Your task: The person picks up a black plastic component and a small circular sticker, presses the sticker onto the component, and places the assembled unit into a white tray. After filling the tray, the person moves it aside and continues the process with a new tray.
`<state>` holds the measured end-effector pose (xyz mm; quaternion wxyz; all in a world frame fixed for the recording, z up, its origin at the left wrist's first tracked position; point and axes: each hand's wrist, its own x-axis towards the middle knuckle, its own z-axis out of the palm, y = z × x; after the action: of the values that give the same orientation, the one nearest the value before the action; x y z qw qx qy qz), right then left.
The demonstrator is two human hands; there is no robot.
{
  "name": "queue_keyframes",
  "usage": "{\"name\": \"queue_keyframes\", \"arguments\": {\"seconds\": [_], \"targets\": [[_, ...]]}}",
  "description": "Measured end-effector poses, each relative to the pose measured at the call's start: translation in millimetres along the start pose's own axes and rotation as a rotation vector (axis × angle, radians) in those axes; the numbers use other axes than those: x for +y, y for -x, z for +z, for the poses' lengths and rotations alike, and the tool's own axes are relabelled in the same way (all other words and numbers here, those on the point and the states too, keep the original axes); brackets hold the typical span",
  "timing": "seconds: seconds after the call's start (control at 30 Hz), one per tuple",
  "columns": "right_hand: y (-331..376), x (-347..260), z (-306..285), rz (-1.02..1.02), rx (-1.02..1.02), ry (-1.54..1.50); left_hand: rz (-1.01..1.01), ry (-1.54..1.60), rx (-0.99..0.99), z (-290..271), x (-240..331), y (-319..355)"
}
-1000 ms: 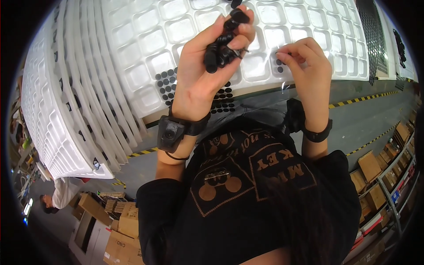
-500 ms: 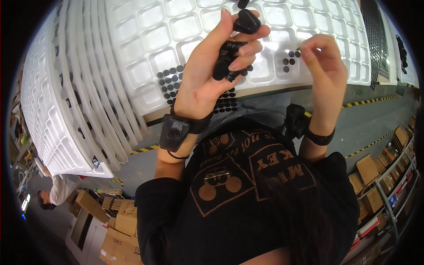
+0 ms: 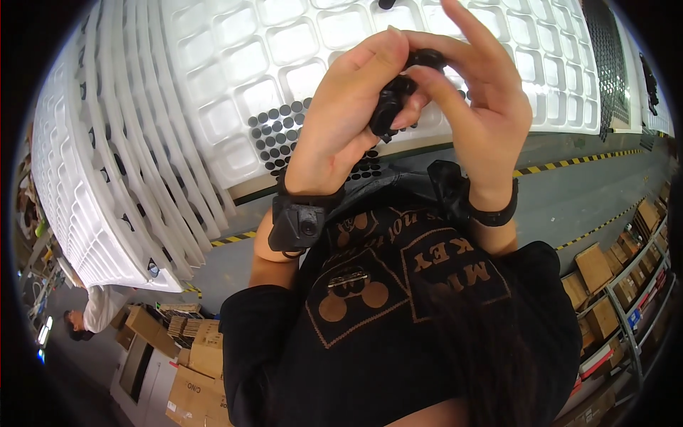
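Note:
My left hand (image 3: 341, 99) is raised over the near edge of a white compartment tray (image 3: 302, 41), closed around several small black rounded parts (image 3: 388, 107). At its fingertips sits another black rounded piece (image 3: 427, 58). The thumb and bent fingers of my right hand (image 3: 491, 107) meet that piece from the right, while one finger points up and away. Those fingers partly cover the piece, so any small thing between them is hidden. Beneath my left wrist lies a clear sheet with rows of black round stick-on dots (image 3: 274, 135), partly covered by the hand.
Nested white trays (image 3: 142, 142) stand upright at the left. Another small black part (image 3: 386, 3) rests at the tray's far edge. Cardboard boxes (image 3: 196, 391) are on the lower left, with a loaded shelf (image 3: 626, 306) at the right. A person (image 3: 99, 309) is at the far left.
My right hand has moved left from beside the dots to the black piece at my left fingertips. My left hand has turned, tipping its parts inward.

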<state>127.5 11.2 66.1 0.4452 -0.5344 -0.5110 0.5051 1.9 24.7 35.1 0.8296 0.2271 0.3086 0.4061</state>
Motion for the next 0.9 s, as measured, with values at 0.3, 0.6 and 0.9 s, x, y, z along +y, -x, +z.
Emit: {"name": "queue_keyframes", "arguments": {"seconds": [0.3,0.6,0.9], "targets": [[8,3,18,-0.033,0.264,-0.173,-0.018,-0.065,0.023,-4,1,-1],[-1,40,-2,-0.590,0.013,0.025,-0.084,0.058,-0.083,-2,6,6],[0,46,-8,-0.715,-0.023,0.142,-0.074,0.010,-0.040,3,5,8]]}}
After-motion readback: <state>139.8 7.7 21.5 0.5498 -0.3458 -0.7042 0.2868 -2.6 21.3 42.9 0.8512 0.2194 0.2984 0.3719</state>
